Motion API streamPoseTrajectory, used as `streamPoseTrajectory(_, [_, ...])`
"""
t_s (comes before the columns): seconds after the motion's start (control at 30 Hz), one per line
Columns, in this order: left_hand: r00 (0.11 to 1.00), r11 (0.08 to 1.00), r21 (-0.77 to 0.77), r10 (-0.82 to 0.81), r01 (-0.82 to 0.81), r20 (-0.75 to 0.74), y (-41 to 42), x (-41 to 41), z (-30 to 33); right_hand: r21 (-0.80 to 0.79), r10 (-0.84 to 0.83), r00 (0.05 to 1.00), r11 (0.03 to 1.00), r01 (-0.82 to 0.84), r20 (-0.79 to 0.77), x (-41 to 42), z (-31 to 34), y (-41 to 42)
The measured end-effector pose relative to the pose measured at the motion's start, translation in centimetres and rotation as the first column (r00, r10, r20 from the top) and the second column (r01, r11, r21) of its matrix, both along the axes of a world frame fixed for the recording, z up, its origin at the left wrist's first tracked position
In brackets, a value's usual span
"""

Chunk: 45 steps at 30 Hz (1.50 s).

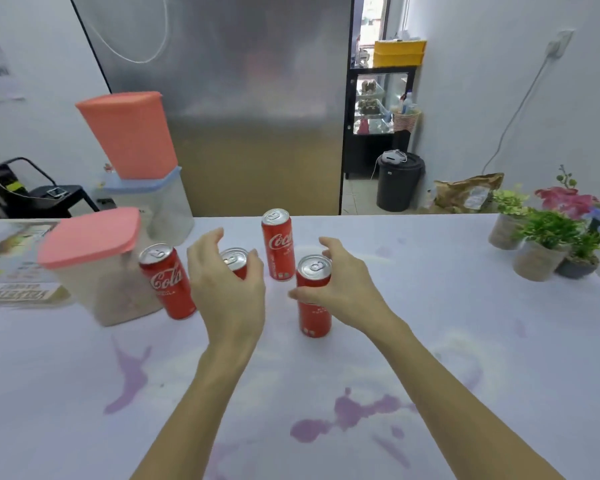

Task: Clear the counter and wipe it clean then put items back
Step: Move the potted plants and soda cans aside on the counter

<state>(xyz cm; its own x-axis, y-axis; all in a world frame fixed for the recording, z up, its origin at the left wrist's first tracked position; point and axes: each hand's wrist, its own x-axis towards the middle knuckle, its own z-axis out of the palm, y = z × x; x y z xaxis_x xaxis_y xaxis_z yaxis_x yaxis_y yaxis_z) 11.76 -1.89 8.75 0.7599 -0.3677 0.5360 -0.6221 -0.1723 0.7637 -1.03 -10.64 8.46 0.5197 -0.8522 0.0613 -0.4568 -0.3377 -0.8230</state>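
Clearly I am only at the start: nothing looks cleared yet, and purple stains lie on the counter between my forearms and off toward my left elbow, unwiped. My left hand is spread and curved just over one can, not closed on it. My right hand curls around the nearest can, thumb at its near side, fingers arched over the rim; I judge it an incomplete grip. A third can stands just left of my left hand, a fourth beyond and between both hands. Further left sits a pink-lidded container, with stacked tubs behind it; potted plants stand well to the right of my right hand. All of these must go off, then wiping, then returning. The counter's far edge runs just past the fourth can. Open room lies right of my right hand and toward me.
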Motion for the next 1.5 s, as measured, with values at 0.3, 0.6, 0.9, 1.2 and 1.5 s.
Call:
streamPoseTrajectory(0.3, [0.959, 0.983, 0.18, 0.005, 0.048, -0.283, -0.9, 3.8, -3.6, -0.115, -0.236, 0.97, 0.967, 0.229, -0.05, 2.6, -1.8, 1.6])
streamPoseTrajectory(0.6, [0.963, 0.946, 0.187, -0.247, 0.263, -0.104, -2.7, -0.8, 0.9, -0.074, -0.371, 0.927, 0.925, 0.374, 0.045, -2.5, 1.3, -0.3])
streamPoseTrajectory(0.9, [0.655, 0.673, 0.02, -0.711, 0.739, -0.254, -12.9, -18.5, 2.2, -0.147, -0.656, 0.753, 0.741, 0.655, 0.053, -22.1, 4.0, -4.9])
streamPoseTrajectory(1.2, [0.612, 0.595, 0.158, -0.729, 0.788, -0.306, -22.1, -33.9, -2.5, -0.091, -0.724, 0.689, 0.685, 0.723, 0.022, -38.2, 1.1, -13.1])
streamPoseTrajectory(1.5, [0.66, 0.641, 0.168, -0.701, 0.749, -0.268, -25.7, -37.9, -3.3, 0.038, -0.629, 0.766, 0.776, 0.63, 0.132, -41.3, -1.3, -18.0])
